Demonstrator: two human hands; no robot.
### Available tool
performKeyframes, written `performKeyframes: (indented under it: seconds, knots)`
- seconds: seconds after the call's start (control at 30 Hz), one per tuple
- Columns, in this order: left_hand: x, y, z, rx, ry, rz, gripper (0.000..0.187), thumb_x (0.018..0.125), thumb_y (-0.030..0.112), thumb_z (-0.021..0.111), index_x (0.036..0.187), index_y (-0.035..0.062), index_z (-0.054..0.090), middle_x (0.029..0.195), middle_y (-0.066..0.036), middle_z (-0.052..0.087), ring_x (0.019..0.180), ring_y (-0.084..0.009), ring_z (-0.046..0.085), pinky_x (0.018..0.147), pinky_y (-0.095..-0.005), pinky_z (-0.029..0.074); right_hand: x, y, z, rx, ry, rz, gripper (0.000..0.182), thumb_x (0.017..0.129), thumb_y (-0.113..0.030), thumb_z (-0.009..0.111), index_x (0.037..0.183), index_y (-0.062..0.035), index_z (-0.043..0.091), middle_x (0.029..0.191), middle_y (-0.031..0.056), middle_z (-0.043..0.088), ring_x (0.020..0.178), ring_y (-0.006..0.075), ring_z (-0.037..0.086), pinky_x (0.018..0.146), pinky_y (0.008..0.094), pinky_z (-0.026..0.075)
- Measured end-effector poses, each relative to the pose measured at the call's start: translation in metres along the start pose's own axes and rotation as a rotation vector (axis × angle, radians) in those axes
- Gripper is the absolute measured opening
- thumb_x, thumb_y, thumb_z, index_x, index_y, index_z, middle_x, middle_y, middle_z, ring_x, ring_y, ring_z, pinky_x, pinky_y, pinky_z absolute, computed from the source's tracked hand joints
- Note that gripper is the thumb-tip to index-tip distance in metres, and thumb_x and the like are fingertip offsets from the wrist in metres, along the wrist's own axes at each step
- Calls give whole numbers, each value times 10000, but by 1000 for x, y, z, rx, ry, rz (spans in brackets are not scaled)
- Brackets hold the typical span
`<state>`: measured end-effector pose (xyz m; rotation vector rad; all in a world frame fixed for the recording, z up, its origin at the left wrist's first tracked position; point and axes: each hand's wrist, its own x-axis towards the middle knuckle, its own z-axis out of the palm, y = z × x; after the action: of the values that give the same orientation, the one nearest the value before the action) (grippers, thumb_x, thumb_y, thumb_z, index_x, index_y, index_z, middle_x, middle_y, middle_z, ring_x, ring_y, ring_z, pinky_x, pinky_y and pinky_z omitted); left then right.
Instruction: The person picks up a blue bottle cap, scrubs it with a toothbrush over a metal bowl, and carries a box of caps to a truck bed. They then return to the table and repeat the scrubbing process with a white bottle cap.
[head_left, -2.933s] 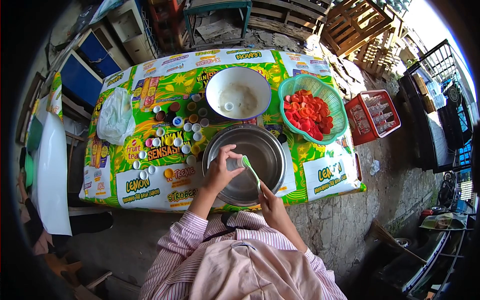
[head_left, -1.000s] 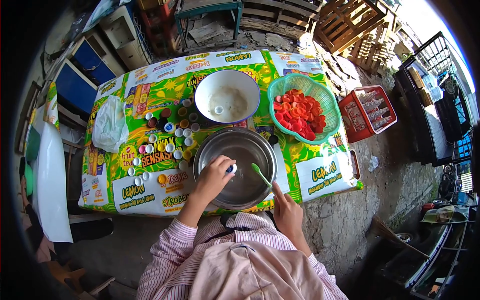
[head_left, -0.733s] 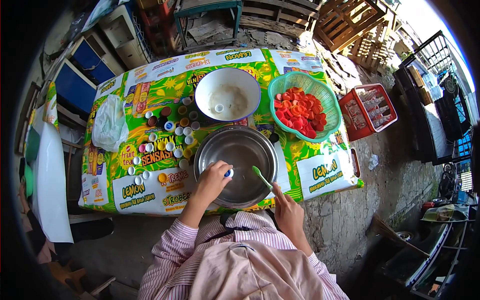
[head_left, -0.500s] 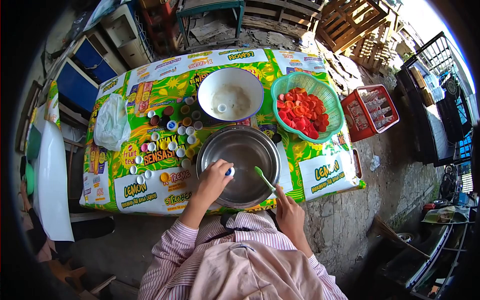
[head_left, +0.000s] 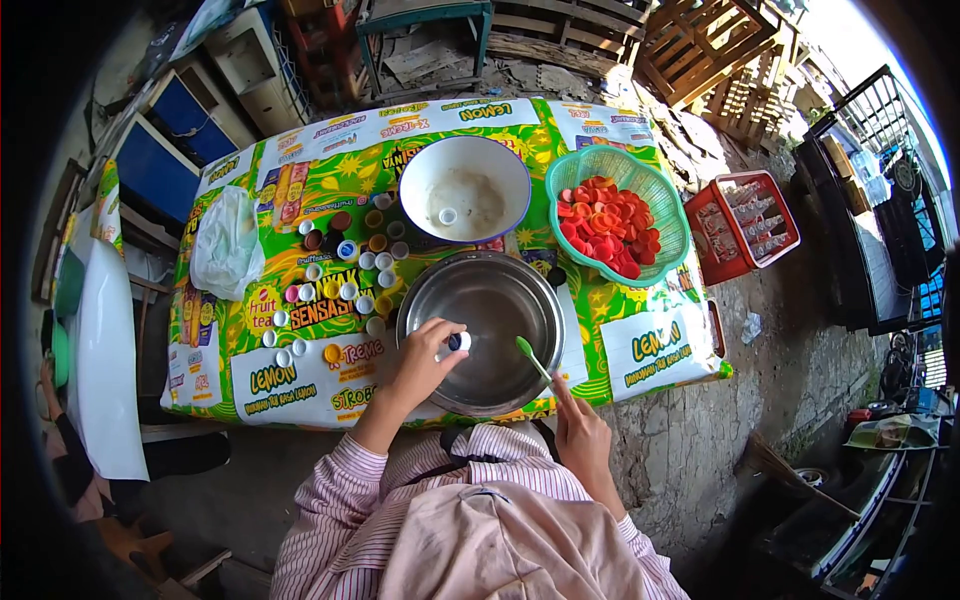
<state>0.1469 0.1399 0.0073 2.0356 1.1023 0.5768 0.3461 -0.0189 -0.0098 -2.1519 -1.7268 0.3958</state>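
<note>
Over the left part of the steel basin [head_left: 425, 300], my left hand [head_left: 424, 362] pinches a small white bottle cap [head_left: 459, 342] with a dark blue part showing. My right hand [head_left: 582, 432] is closed round the handle of a green toothbrush [head_left: 535, 361]. The brush head points up and left over the basin's right side. Behind the basin stands a white enamel bowl [head_left: 415, 190] with a dark blue rim and cloudy liquid, one white cap [head_left: 447, 215] in it. Several loose bottle caps [head_left: 347, 250] in white, brown, yellow and pink lie to the left.
A green plastic basket [head_left: 668, 215] of red caps [head_left: 607, 225] sits at the table's right. A crumpled plastic bag [head_left: 226, 245] lies at the left. Beyond the patterned tablecloth [head_left: 652, 350], a red crate [head_left: 765, 240] stands on the right. Wooden pallets [head_left: 705, 45] are behind.
My left hand has turned the cap so that its dark blue part faces differently. The toothbrush has shifted very slightly. The whole view has moved a few pixels.
</note>
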Motion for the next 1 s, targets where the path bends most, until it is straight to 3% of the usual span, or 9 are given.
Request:
performKeyframes:
  seconds: [0.07,0.13,0.27,0.47,0.5,0.53,0.67,0.87,1.0]
  knots:
    - [-2,5,-5,-240,-27,-123,303,755,47,640,1040,32,539,1058,-102,559,891,-171,580,721,-282,495,0,-5,-2,72,48,6,505,823,-88,502,1297,-222,394,684,87,538,530,271,545,454,389,435]
    - [-1,3,-5,-920,4,-27,310,806,22,581,1101,33,489,1159,-120,512,1031,-195,536,849,-300,460,0,-6,-3,188,171,-24,502,817,-89,507,1293,-208,399,675,85,533,530,269,546,456,389,434]
    - [-3,12,-12,-1110,-68,124,324,831,-27,516,1141,35,447,1228,-155,457,1151,-242,457,961,-324,373,-4,-3,1,171,149,-66,496,817,-82,506,1291,-187,403,671,80,530,524,259,542,450,379,429]
    - [-2,19,-10,-740,-57,9,293,796,-1,573,1075,35,493,1151,-111,509,1066,-227,524,901,-327,424,-8,5,8,222,225,-81,487,808,-101,522,1274,-203,424,663,77,526,516,259,542,441,376,434]
    - [1,18,-11,-29,-100,189,286,730,8,626,997,27,527,1026,-103,535,936,-248,567,799,-328,464,-9,6,10,141,122,-54,488,804,-111,529,1271,-213,428,662,76,527,507,260,540,437,377,436]
    - [-3,11,-3,133,-139,122,291,684,18,648,952,28,534,947,-120,520,869,-287,557,742,-343,463,-9,8,10,57,17,-31,489,800,-121,535,1268,-222,432,661,76,528,498,261,538,433,378,438]
    - [1,18,8,-13,-10,129,349,710,62,649,1034,48,518,977,-99,499,920,-270,538,785,-328,455,-5,1,3,186,112,-45,473,805,-147,530,1260,-238,440,671,86,545,505,271,551,436,391,444]
    - [46,-7,-3,-84,6,132,245,659,5,644,872,25,523,888,-100,526,856,-237,567,747,-326,471,-5,8,7,162,1,47,453,799,-185,537,1239,-254,459,704,99,578,561,303,574,492,415,457]
    - [114,-17,-6,-299,291,267,233,685,82,666,843,14,510,876,-97,550,816,-232,576,757,-316,469,-1,1,2,155,-30,65,434,781,-113,555,1207,-174,500,690,122,581,548,280,566,519,394,444]
